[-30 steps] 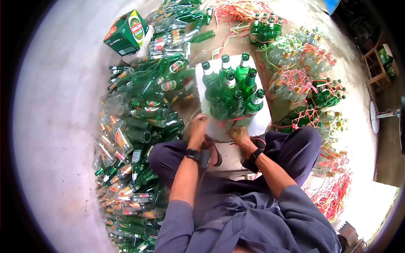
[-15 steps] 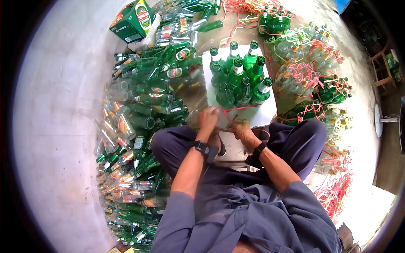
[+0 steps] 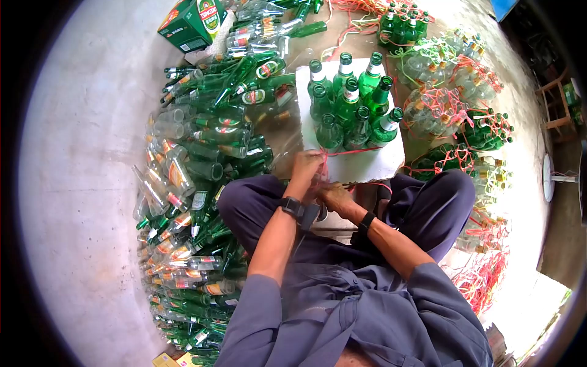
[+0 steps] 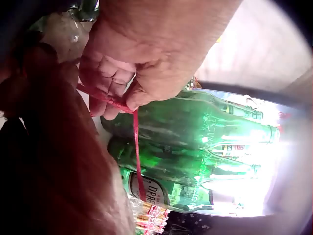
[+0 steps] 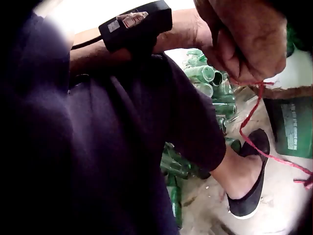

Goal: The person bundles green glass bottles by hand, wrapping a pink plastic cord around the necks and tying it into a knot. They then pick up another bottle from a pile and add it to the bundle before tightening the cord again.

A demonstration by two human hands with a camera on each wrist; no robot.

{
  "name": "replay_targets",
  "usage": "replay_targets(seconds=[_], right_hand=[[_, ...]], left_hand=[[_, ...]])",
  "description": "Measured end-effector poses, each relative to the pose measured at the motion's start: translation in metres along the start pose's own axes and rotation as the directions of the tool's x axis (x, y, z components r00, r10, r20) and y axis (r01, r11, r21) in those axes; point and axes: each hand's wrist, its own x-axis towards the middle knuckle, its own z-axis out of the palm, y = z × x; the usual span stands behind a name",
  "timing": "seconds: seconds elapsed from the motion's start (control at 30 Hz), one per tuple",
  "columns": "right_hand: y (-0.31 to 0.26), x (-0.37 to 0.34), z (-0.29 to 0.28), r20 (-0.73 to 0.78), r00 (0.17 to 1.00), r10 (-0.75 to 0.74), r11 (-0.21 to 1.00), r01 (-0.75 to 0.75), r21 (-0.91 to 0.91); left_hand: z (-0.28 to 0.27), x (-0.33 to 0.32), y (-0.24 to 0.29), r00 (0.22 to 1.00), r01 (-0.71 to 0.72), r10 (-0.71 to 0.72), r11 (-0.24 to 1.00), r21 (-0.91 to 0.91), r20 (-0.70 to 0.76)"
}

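Note:
A cluster of green glass bottles (image 3: pixel 351 113) stands upright on a white board (image 3: pixel 367 170) in front of the person, red plastic string (image 3: pixel 354 151) running round its lower part. My left hand (image 3: pixel 307 166) is at the near left corner of the board; in the left wrist view its thumb and fingers pinch the string (image 4: pixel 136 142), which stretches taut along the bottles. My right hand (image 3: pixel 335 198) is just below and right of it, fingers curled round the string near the board's front edge. A loose length of string (image 5: pixel 250 117) hangs down in the right wrist view.
Many loose bottles (image 3: pixel 211 134) lie heaped on the left. Tied bottle bundles (image 3: pixel 431 110) stand on the right, near a pile of red string (image 3: pixel 480 281). A green carton (image 3: pixel 192 24) sits at the back left. Bent knees (image 3: pixel 443 199) flank the board.
The right hand has moved left, close under the left hand, and the string ends have come together there. The bottles shift slightly in view as the head moves.

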Motion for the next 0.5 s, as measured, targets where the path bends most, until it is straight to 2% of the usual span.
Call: replay_targets(seconds=[0.03,0.1,0.13,0.2,0.23,0.27,0.3,0.33,0.37,0.43,0.47,0.5], right_hand=[[0.003,0.000,0.006,0.003,1.000,-0.001,1.000,0.001,0.002],[0.005,0.004,0.013,0.089,0.982,0.164,0.955,-0.181,0.235],[0.005,0.003,0.011,0.091,0.982,0.165,0.954,-0.182,0.236],[0.000,0.000,-0.001,0.149,0.983,0.108,0.994,-0.107,-0.018],[-0.009,0.002,-0.015,0.153,0.982,0.108,0.994,-0.107,-0.016],[-0.021,0.007,-0.032,0.106,0.922,0.373,0.892,-0.388,0.231],[-0.025,0.011,-0.041,0.129,0.782,0.610,0.659,-0.591,0.465],[-0.007,0.010,-0.036,0.009,0.758,0.652,0.697,-0.604,0.386],[-0.002,0.008,-0.037,-0.125,0.731,0.670,0.694,-0.559,0.454],[0.011,0.010,-0.040,-0.422,0.672,0.608,0.778,-0.611,0.147],[0.018,0.011,-0.042,-0.421,0.672,0.609,0.777,-0.612,0.147],[0.021,0.014,-0.047,-0.401,0.615,0.679,0.728,-0.634,0.262]], left_hand=[[0.002,-0.003,0.002,1.000,0.002,-0.002,1.000,-0.001,-0.003],[0.004,-0.006,0.001,1.000,-0.020,0.022,0.996,-0.087,0.020],[0.003,-0.005,0.000,1.000,-0.018,0.020,0.996,-0.087,0.019],[0.000,-0.002,-0.004,0.996,0.017,-0.006,0.992,-0.126,0.089],[0.000,-0.002,-0.002,0.996,0.020,-0.009,0.992,-0.128,0.086],[0.000,-0.002,0.001,0.994,0.084,-0.076,0.989,-0.118,0.073],[-0.001,-0.001,0.000,0.988,0.147,-0.142,0.983,-0.109,0.059],[-0.002,-0.001,-0.002,0.988,0.148,-0.142,0.983,-0.111,0.055],[-0.003,-0.001,-0.002,0.990,0.131,-0.123,0.984,-0.120,0.071],[-0.004,0.000,-0.003,0.991,0.116,-0.105,0.985,-0.129,0.087],[-0.005,0.001,-0.002,0.991,0.112,-0.103,0.989,-0.101,0.089],[-0.006,0.001,-0.003,0.991,0.110,-0.103,0.991,-0.073,0.089]])
